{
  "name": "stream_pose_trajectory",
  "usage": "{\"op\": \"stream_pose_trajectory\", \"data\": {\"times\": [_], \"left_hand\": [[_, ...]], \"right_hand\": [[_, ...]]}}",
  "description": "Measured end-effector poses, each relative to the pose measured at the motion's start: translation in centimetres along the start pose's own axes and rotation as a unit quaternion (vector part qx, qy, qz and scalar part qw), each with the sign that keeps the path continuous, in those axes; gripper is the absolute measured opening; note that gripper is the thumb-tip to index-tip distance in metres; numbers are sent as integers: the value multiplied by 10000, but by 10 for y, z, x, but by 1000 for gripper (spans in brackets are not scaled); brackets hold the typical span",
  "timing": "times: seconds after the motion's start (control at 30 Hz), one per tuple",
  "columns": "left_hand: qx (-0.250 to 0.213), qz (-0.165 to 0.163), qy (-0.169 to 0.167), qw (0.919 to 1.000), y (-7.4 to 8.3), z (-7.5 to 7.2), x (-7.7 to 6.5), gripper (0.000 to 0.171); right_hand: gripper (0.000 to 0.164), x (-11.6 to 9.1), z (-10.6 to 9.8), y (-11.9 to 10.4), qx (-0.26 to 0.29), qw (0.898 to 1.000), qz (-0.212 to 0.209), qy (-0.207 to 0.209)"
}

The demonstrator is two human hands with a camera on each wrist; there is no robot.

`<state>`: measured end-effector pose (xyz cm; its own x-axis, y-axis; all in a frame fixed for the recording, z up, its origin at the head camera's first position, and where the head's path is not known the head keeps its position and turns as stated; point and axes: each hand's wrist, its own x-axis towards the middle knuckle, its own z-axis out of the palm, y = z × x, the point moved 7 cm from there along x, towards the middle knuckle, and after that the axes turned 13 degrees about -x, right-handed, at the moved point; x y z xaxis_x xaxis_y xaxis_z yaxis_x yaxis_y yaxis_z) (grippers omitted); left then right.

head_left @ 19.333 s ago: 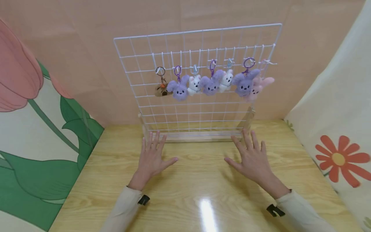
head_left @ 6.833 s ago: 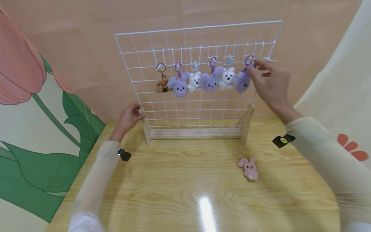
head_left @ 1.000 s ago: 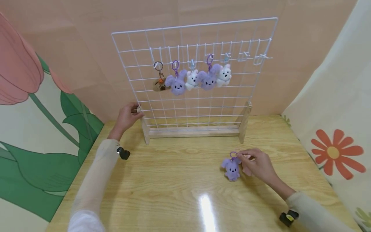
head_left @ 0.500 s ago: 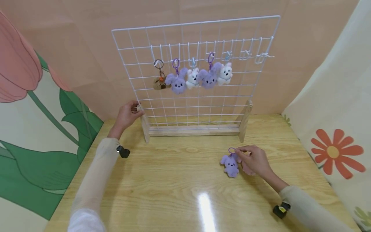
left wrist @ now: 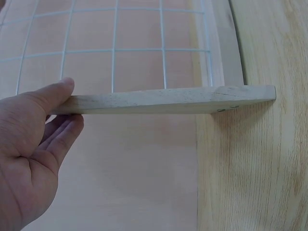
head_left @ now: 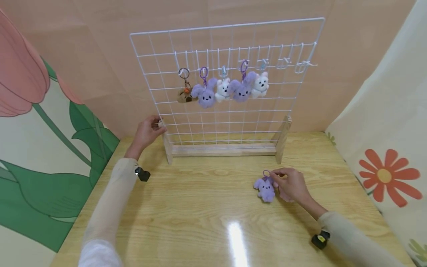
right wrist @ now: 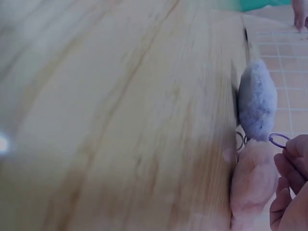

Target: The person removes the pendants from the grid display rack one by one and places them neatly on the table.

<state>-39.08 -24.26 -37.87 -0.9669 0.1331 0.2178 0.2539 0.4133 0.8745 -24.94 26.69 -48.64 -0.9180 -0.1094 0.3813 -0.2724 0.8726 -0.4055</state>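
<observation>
My right hand point(head_left: 293, 187) pinches the purple ring point(right wrist: 279, 140) of a purple plush bunny keychain point(head_left: 265, 191), which lies on the wooden table at the right. Beside it is a pink plush bunny keychain point(right wrist: 253, 180), partly hidden behind the hand in the head view. With thumb and fingers my left hand point(head_left: 146, 133) grips the top of the left wooden leg point(left wrist: 159, 98) of a white wire grid rack point(head_left: 227, 121). Still hanging on the rack's hooks are a brown plush keychain point(head_left: 185, 95), two purple bunnies point(head_left: 205, 97) and two white plush animals point(head_left: 260, 85).
Two bare white hooks point(head_left: 303, 66) stick out at the rack's upper right. The rack stands on a wooden base point(head_left: 223, 150) near the back of the table point(head_left: 200, 207). Printed cloths with a tulip and a red flower point(head_left: 383, 176) hang around it.
The pink bunny, then the rightmost purple bunny, came off the rack onto the table. The left hand moved to the rack's leg. Over the last second the right hand shifted slightly left with the purple bunny.
</observation>
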Motion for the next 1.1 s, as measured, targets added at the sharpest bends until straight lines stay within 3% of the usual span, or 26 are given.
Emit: {"op": "stream_pose_trajectory", "data": {"times": [0.33, 0.57, 0.77, 0.93, 1.1], "left_hand": [[87, -45, -15, 10000, 0, 1, 1, 49], [56, 31, -6, 10000, 2, 1, 1, 46], [72, 6, 12, 10000, 0, 0, 2, 47], [22, -115, 14, 9999, -1, 0, 3, 49], [-13, -195, 1, 9998, -2, 0, 2, 49]], "right_hand": [[7, 4, 16, 5, 46, 9994, 102, -333], [8, 8, 14, 3, 32, 9993, 136, -350], [14, 19, -10, -7, 62, 9998, -56, -200], [18, 37, -41, -27, 97, 9992, -362, -163], [22, 58, -75, -44, -24, 9992, -405, -6]]}}
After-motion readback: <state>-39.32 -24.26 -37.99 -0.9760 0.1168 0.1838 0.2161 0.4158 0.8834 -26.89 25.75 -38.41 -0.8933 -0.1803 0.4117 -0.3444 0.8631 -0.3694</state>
